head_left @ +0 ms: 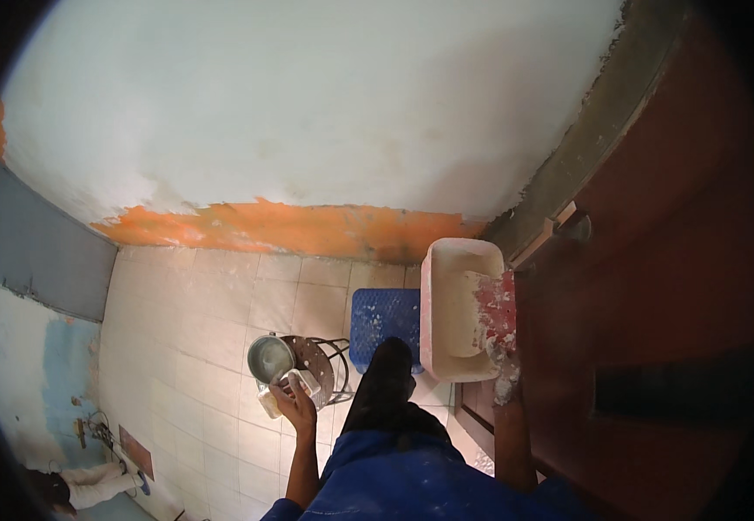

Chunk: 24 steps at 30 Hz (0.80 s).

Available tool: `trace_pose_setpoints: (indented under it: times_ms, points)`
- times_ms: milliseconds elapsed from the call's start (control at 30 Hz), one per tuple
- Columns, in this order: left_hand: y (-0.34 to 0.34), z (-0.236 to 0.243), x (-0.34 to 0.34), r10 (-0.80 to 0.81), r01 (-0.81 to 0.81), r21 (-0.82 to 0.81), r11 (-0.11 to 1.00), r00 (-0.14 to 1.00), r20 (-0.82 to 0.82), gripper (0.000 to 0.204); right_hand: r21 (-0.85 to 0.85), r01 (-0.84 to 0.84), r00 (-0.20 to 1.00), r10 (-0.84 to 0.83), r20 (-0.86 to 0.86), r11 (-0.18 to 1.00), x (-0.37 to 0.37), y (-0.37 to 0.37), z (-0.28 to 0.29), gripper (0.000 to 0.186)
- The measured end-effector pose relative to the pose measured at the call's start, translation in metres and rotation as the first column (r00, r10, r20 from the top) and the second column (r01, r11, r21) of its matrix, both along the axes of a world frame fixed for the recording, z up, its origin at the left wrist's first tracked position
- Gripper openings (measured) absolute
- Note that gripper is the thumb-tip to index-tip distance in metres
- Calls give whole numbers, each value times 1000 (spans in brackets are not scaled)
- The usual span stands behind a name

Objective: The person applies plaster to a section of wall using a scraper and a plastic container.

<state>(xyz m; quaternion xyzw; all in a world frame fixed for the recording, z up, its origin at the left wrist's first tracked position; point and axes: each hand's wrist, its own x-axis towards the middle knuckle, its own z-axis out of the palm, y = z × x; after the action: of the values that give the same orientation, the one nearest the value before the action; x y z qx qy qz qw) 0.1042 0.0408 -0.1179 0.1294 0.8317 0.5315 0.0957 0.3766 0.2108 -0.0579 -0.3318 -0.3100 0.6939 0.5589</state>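
My left hand (pixel 297 406) is closed round a pale, boxy thing (pixel 271 401) with whitish smears; its exact kind is unclear. Close beyond it, a grey bucket (pixel 271 358) with greyish liquid stands on a round, stained stool (pixel 318 365). On the right, my right hand (pixel 505 373), caked with plaster, grips the near right edge of a rectangular tub (pixel 427 304). White plaster coats much of the tub's inside, and red shows on its right wall. Part of my right fingers is hidden by plaster and the rim.
A blue plastic stool (pixel 381 317) lies beneath my dark-clad leg (pixel 386 382). The wall ahead is whitish above an orange strip (pixel 281 227). A dark red door (pixel 646 243) with a handle (pixel 544 239) stands right. Pale tiles (pixel 186 347) cover the floor; another person (pixel 95 488) is at lower left.
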Motion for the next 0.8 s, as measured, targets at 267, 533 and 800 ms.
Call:
trace_pose_setpoints:
  times_ms: [267, 533, 800]
  points:
    - [14, -13, 6, -122, 122, -14, 992, 992, -10, 32, -59, 1, 997, 3, 76, 998, 4, -3, 7, 36]
    - [92, 82, 51, -472, 247, 508, 825, 796, 379, 37, -25, -50, 982, 54, 181, 998, -9, -1, 48, 30]
    - [134, 123, 90, -847, 392, 761, 517, 106, 521, 59, 3, -227, 950, 221, 220, 974, 2, 3, 68, 30]
